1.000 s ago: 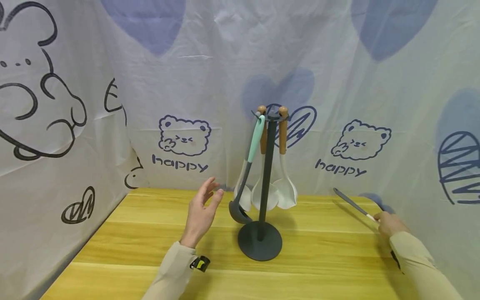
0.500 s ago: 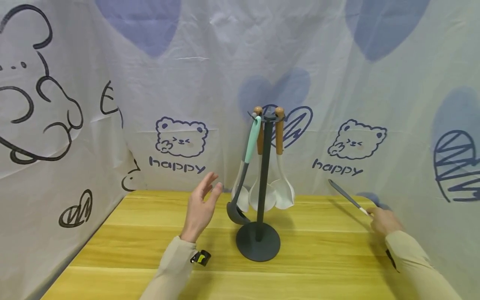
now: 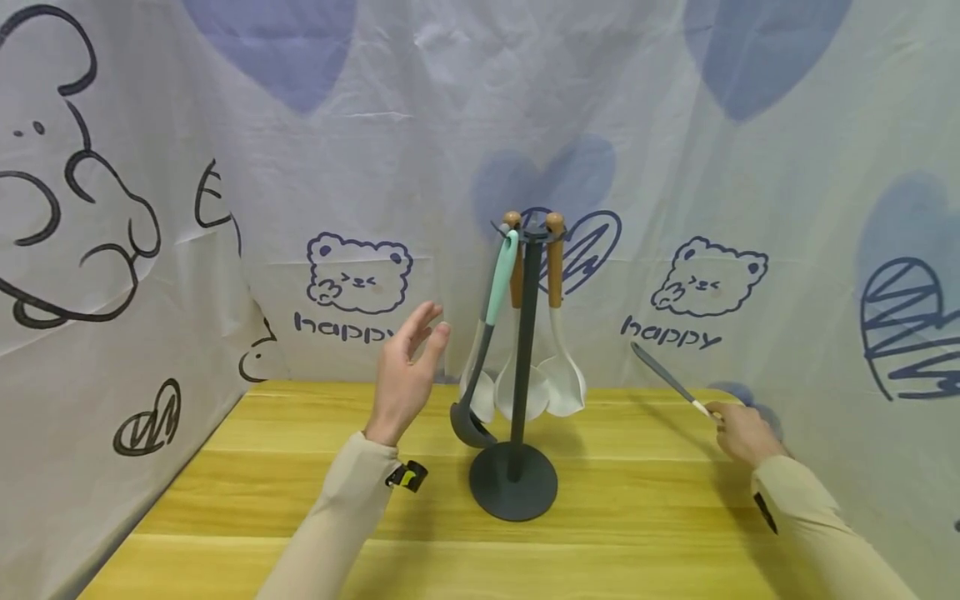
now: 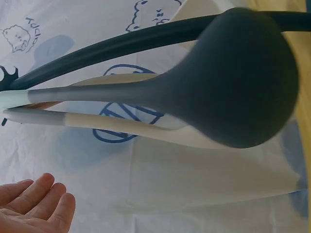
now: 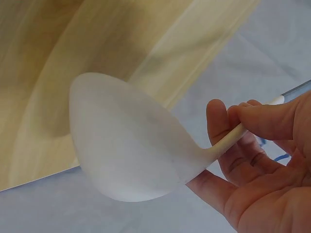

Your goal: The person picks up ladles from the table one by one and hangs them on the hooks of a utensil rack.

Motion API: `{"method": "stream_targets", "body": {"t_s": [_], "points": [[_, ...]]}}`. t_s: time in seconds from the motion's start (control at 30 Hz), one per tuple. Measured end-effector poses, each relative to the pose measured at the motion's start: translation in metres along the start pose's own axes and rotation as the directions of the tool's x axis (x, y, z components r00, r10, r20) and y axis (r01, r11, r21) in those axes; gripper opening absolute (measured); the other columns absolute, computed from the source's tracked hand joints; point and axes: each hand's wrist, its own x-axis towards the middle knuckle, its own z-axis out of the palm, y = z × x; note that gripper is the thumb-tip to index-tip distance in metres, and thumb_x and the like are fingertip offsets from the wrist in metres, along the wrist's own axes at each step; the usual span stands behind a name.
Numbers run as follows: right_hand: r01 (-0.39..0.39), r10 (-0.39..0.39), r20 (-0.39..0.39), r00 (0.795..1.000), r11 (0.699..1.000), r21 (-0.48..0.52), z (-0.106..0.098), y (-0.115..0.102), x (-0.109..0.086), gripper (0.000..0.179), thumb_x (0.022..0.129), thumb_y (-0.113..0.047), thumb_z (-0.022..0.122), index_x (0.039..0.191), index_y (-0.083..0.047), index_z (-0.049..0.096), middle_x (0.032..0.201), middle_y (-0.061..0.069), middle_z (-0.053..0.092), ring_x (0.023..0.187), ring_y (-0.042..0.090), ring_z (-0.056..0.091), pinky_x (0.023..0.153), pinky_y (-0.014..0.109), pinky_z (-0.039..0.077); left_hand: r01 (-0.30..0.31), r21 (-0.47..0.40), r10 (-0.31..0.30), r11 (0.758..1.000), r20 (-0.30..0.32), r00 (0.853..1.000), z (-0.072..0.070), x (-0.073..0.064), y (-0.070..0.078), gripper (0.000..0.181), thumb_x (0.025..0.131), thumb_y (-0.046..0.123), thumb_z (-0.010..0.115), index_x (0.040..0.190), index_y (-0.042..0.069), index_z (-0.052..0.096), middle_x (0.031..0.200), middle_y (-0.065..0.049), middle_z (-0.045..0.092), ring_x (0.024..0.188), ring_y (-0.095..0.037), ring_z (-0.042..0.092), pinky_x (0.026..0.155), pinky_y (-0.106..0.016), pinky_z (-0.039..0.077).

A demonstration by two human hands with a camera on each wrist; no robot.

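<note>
The right hand (image 3: pixel 738 432) has lifted its spoon (image 5: pixel 131 141) higher, by the counter's (image 3: pixel 300 500) right edge. Its grip pinches the neck. The left hand (image 3: pixel 405 375) is open beside the rack (image 3: pixel 517 367), near the hanging ladle (image 3: pixel 468 421).

Makeshift recording booth: cartoon-print sheets (image 3: pixel 375 167) around a wooden table (image 3: pixel 300 483).

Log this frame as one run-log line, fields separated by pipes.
left hand: open, raised beside dark ladle | right hand: grips white spoon, grey handle up | rack: four utensils hanging
</note>
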Motion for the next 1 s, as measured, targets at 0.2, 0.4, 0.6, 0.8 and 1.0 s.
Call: {"method": "stream_targets", "body": {"t_s": [0.2,0.4,0.6,0.8,1.0], "points": [[0.116,-0.116,-0.115,0.987,0.993,-0.011,0.002,-0.017,0.003,0.046,0.073,0.013,0.054,0.118,0.010,0.062,0.098,0.029,0.068,0.093,0.048,0.063,0.076,0.057,0.052,-0.022,-0.010,0.022,1.000,-0.020,1.000,0.000,0.012,0.011,0.055,0.101,0.040,0.053,0.148,0.015,0.042,0.146,-0.003,0.051,0.134,-0.022,0.050,0.114,-0.041,0.038],[0.180,-0.178,-0.217,0.960,0.984,-0.010,0.003,-0.034,-0.001,0.041,0.078,0.010,0.056,0.118,0.006,0.064,0.096,0.024,0.069,0.084,0.039,0.065,0.075,0.054,0.053,-0.051,-0.021,0.051,0.998,-0.020,0.999,0.000,0.020,0.021,0.055,0.101,0.042,0.051,0.148,0.015,0.043,0.146,-0.004,0.052,0.134,-0.021,0.050,0.115,-0.039,0.037],[0.178,-0.149,-0.238,0.960,0.978,0.109,-0.005,-0.053,-0.001,0.033,0.091,0.003,0.057,0.124,0.005,0.061,0.083,0.015,0.069,0.068,0.021,0.058,0.058,0.034,0.047,-0.101,-0.010,0.100,0.995,-0.029,0.995,0.006,0.031,0.033,0.051,0.102,0.042,0.048,0.146,0.016,0.046,0.144,-0.006,0.054,0.133,-0.016,0.051,0.115,-0.036,0.037],[0.174,-0.132,-0.225,0.965,0.969,0.176,-0.012,-0.075,-0.002,0.036,0.096,-0.002,0.057,0.131,0.003,0.057,0.091,0.017,0.070,0.076,0.025,0.065,0.061,0.034,0.050,-0.145,0.024,0.146,0.989,-0.022,0.989,0.012,0.043,0.048,0.050,0.103,0.043,0.045,0.145,0.016,0.048,0.144,-0.004,0.055,0.132,-0.014,0.052,0.113,-0.034,0.038],[0.196,-0.138,-0.252,0.958,0.955,0.220,-0.013,-0.092,-0.007,0.036,0.098,-0.005,0.056,0.134,0.002,0.056,0.098,0.021,0.070,0.082,0.031,0.069,0.068,0.043,0.057,-0.199,0.057,0.200,0.978,-0.019,0.980,0.016,0.055,0.058,0.050,0.104,0.041,0.040,0.145,0.014,0.047,0.143,-0.006,0.055,0.130,-0.014,0.053,0.111,-0.031,0.040]]}}
